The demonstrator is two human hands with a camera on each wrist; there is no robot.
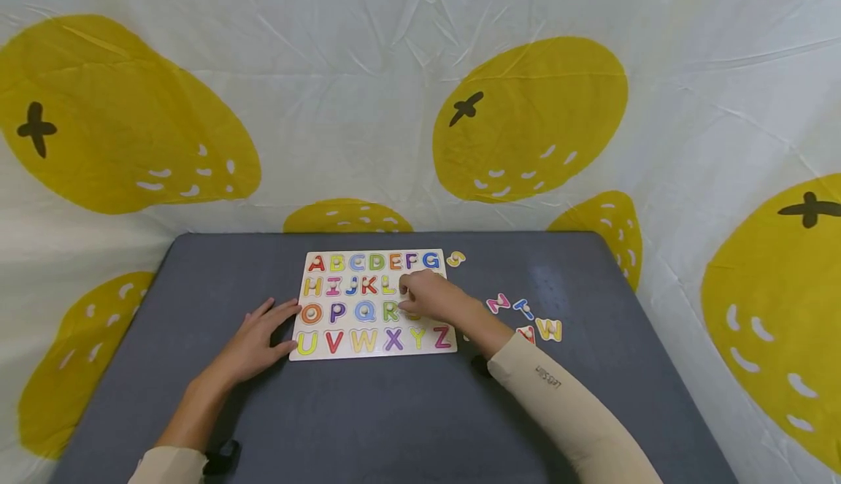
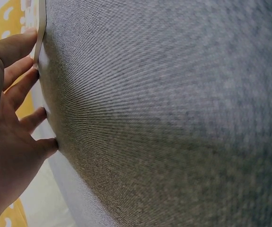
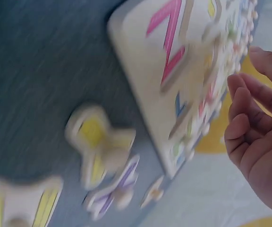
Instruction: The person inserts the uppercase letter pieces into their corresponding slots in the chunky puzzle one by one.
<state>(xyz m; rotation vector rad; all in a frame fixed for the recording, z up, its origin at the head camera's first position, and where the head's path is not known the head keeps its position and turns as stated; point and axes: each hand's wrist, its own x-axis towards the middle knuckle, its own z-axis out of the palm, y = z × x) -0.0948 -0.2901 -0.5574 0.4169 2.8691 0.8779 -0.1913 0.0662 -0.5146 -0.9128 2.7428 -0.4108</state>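
A white wooden alphabet puzzle board (image 1: pixel 342 277) with coloured letters lies flat on the table. The fingertips of my left hand (image 1: pixel 258 344) touch its left edge, fingers spread and thumb near the lower corner; the left wrist view also shows this edge contact. My right hand (image 1: pixel 430 296) is over the board's right half, by the letter L, and covers several letter places. In the right wrist view, the fingers of the right hand (image 3: pixel 256 118) are loosely bent, thumb apart, with no piece visible between them.
Loose knobbed letter pieces lie right of the board: a yellow S (image 1: pixel 455 258), a pink piece (image 1: pixel 498 303), a blue T (image 1: pixel 523 309), a yellow W (image 1: pixel 548 329) and a red piece (image 1: pixel 525 333). Close to the board are a yellow Y (image 3: pixel 93 137) and a purple X (image 3: pixel 114 189).
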